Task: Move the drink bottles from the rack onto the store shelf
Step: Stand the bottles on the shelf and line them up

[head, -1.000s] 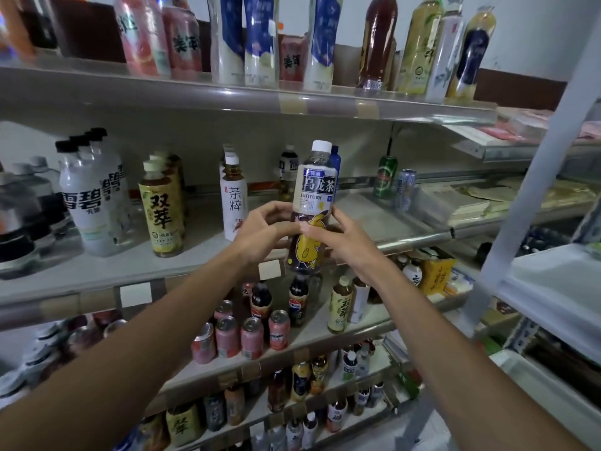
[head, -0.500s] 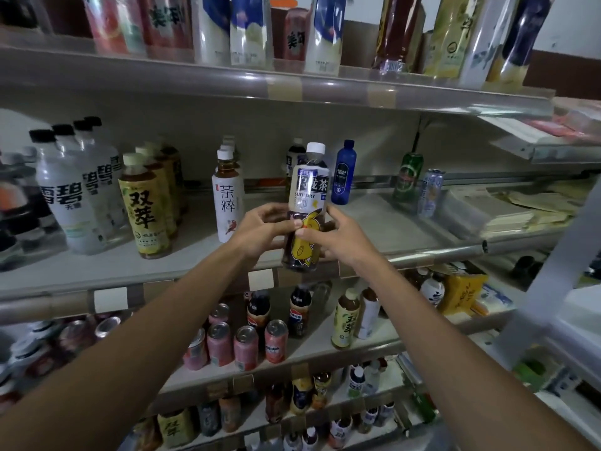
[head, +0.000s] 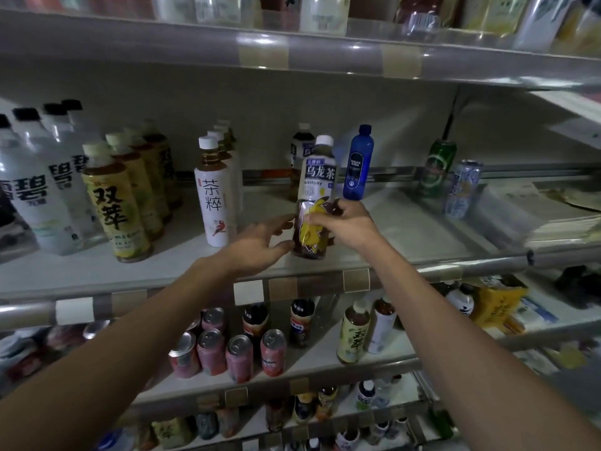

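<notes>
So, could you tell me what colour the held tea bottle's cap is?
White cap on the dark tea bottle; best in head view.

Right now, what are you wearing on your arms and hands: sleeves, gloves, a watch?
Nothing shows. Both forearms are bare to the frame's edge, no sleeves in view. The left hand and right hand are ungloved, with no watch, band or ring visible.

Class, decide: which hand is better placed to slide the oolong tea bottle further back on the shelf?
Probably the right hand: its fingers curl round the oolong tea bottle standing on the shelf. The left hand lies open, fingertips merely at its base.
</notes>
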`<state>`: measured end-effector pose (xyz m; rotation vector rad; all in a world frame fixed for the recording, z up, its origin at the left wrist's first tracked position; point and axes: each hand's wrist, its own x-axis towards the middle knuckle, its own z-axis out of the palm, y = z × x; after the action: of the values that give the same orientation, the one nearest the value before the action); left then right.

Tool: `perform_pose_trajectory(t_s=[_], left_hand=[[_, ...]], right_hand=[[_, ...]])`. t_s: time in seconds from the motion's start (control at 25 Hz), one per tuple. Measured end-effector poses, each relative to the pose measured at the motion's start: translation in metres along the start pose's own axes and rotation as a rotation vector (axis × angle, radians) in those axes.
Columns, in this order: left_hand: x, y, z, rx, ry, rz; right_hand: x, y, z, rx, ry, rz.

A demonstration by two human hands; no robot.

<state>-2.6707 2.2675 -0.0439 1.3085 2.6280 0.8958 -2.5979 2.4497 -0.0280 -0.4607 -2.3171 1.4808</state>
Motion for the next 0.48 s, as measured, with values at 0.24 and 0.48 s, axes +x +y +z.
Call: perform_pose_trajectory(t_s=[0.24, 0.48], left_hand=[[0.053, -0.026, 0.010, 0.042, -0.007, 0.122], [0.095, -0.047, 0.025, -0.007, -0.081, 0.061]], right_hand=[[0.074, 0.008, 0.016, 0.068, 0.187, -0.048], [0.117, 0.023, 0.040, -0.107, 0.177, -0.104]])
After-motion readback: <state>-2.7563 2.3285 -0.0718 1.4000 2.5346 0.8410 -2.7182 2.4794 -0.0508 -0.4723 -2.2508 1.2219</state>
